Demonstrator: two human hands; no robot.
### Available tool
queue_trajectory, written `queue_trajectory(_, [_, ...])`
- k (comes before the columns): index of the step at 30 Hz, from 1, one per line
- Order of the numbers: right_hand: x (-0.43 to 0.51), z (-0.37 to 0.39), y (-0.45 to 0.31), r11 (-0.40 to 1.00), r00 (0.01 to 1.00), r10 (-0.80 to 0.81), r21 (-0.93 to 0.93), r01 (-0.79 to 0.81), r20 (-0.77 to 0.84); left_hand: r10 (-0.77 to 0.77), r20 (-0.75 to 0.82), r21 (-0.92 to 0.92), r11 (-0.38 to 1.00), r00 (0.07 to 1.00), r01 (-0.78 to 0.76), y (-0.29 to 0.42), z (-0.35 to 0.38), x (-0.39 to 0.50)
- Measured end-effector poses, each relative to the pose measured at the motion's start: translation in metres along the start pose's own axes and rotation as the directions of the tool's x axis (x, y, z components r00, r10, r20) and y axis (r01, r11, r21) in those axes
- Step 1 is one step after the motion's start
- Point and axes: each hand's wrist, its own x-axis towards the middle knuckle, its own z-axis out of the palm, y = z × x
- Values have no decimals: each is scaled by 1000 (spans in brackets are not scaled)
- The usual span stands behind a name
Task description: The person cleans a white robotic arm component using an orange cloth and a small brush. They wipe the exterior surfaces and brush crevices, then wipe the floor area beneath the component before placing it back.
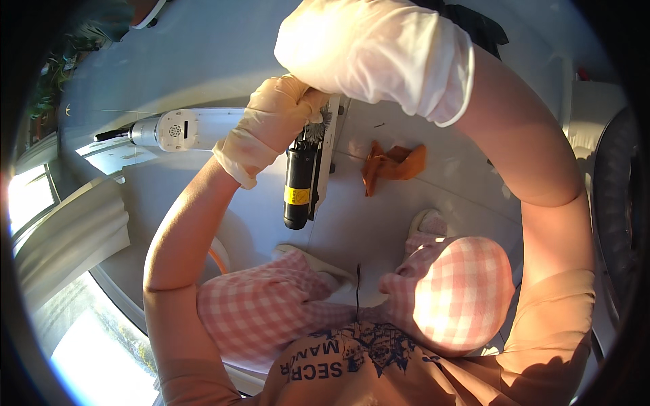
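Note:
My left hand (274, 116), in a pale rubber glove, is bent over the brush end of a floor-cleaner head. A dark bristle brush (319, 127) shows beside its fingers. Below that hand, a black cylinder (297, 188) with a yellow label lies along the white-edged head. My right hand (350, 45), in the same kind of glove, is raised close above the left one; its fingers are hidden. To the left, the white body of the cleaner (203, 129) lies on the floor, its far part passing behind my left wrist. What my fingers hold cannot be made out.
An orange-brown cloth (393, 165) lies crumpled on the tiled floor, with a small dark scrap (379, 125) above it. My slippered feet are below. A curtain (76, 238) and windows stand at the left, a round dark appliance door (619, 213) at the right.

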Motion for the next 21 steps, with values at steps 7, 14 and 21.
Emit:
queue_trajectory(7, [-51,-42,24,943,970,242,237,-233,-8,283,-82,256,933,956,-254,34,-18,5])
queue_trajectory(14, [-129,38,74,491,764,576,623,-609,292,192,-140,488,867,971,-101,23,-59,-4])
queue_trajectory(21, [-183,106,48,-76,688,532,837,-542,494,-37,-94,487,870,995,78,4,-59,1])
